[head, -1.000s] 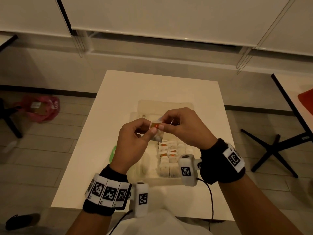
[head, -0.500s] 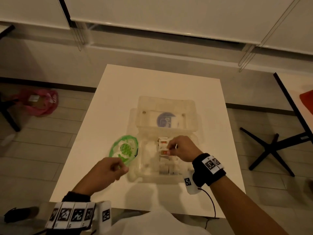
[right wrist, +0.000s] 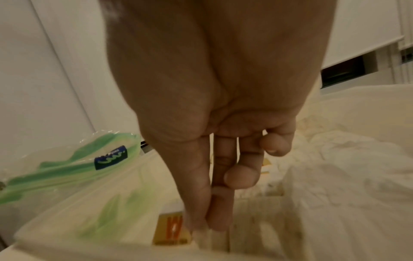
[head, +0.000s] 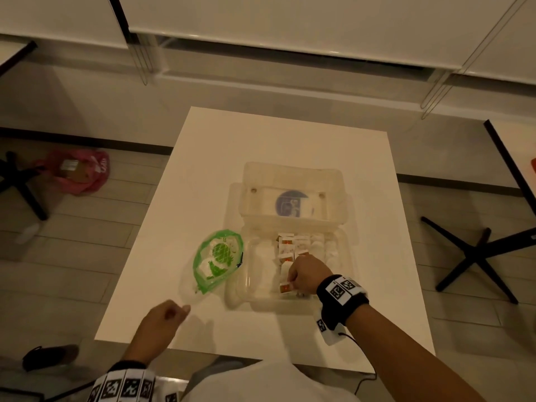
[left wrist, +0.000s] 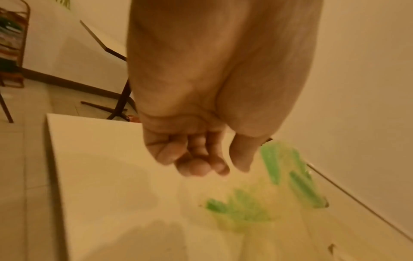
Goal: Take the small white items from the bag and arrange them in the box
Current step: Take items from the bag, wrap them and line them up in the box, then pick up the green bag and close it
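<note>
Packet (head: 284, 287) — white, orange label; at the box's (head: 346, 258) 6 o'clock edge, pinched between right hand (head: 304, 275) thumb and fingertips (right wrist: 218, 224). Best seated upright, flush with the row (head: 290, 248) at 12 o'clock. Left hand (head: 158, 323) — fingers loosely curled, holding nothing, at the bag's (head: 216, 261) 7 o'clock.

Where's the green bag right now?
In the head view the green bag lies on the white table, just left of the clear box, beyond the empty left hand.
</note>
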